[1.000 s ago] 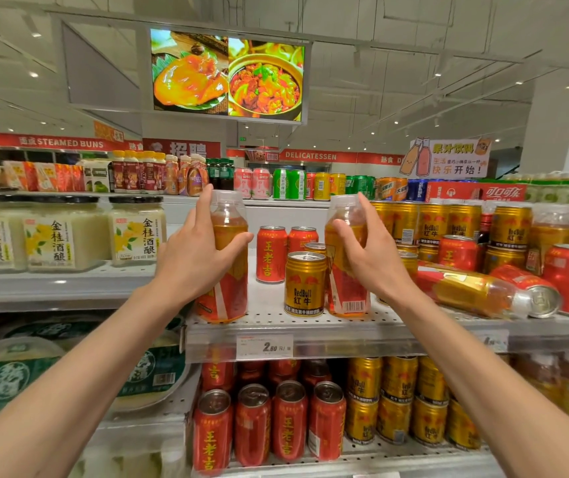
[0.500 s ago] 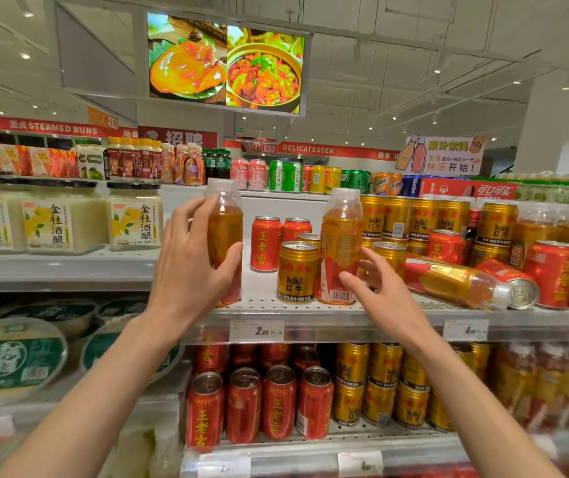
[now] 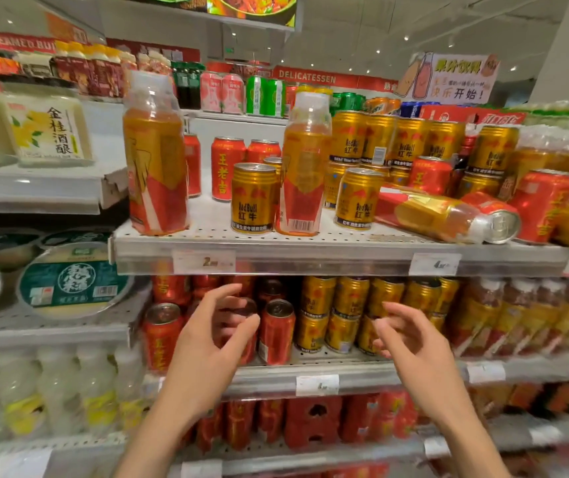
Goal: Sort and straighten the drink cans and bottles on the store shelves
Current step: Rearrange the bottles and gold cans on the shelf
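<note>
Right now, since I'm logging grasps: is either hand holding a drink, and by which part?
Nothing is held. The left hand and right hand are open in front of the lower shelf's cans, touching none.

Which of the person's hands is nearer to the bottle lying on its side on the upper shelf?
The right. The right hand is below the lying bottle, one shelf down and slightly left; the left hand is also below, but much farther left.

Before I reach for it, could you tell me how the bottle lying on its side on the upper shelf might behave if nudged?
The tipped bottle looks round-bodied and lies near the shelf edge, so it may roll off. It looks full, so probably heavy. A tipped red can appears to lean against it and may shift.
</note>
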Motion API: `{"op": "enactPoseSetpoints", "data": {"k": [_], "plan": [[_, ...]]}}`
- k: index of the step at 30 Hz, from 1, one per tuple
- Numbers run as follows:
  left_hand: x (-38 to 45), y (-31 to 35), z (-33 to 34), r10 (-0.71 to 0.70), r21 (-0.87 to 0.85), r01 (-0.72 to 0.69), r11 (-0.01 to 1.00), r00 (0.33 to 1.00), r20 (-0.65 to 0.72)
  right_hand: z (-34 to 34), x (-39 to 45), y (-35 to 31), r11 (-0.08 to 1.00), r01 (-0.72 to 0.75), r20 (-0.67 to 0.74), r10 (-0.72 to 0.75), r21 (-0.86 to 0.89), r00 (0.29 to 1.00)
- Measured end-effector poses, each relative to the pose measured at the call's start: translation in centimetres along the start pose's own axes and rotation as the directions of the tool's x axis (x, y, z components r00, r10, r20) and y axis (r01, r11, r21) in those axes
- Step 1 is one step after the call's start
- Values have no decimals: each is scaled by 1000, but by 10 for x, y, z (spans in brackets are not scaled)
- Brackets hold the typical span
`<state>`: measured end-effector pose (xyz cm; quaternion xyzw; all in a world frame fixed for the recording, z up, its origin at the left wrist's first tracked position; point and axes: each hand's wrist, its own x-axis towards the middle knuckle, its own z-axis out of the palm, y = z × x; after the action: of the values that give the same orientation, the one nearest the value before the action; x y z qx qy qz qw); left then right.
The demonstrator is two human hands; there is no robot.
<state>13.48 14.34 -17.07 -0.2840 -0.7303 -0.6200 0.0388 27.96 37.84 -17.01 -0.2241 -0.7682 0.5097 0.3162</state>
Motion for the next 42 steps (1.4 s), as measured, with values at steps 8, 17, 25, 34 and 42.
{"op": "enactPoseSetpoints", "data": {"k": [8,17,25,34,42], "plan": [[-20,27,105,-114,-58,112,992,993,-17,-91,37,46,999,-23,30,24,-28,999],[-14,68,200,-94,7,95,995,994,-47,-177,72,63,999,-30,112,27,28,993],[10,99,227,36,152,-30,988,999,-34,-215,90,57,992,116,59,-114,-41,992],[69,130,204,363,388,-322,864,931,-37,-213,126,-11,734,567,40,-598,-373,801],[137,129,195,516,684,-321,655,852,-94,-160,171,-39,371,645,389,-565,-668,728]]}}
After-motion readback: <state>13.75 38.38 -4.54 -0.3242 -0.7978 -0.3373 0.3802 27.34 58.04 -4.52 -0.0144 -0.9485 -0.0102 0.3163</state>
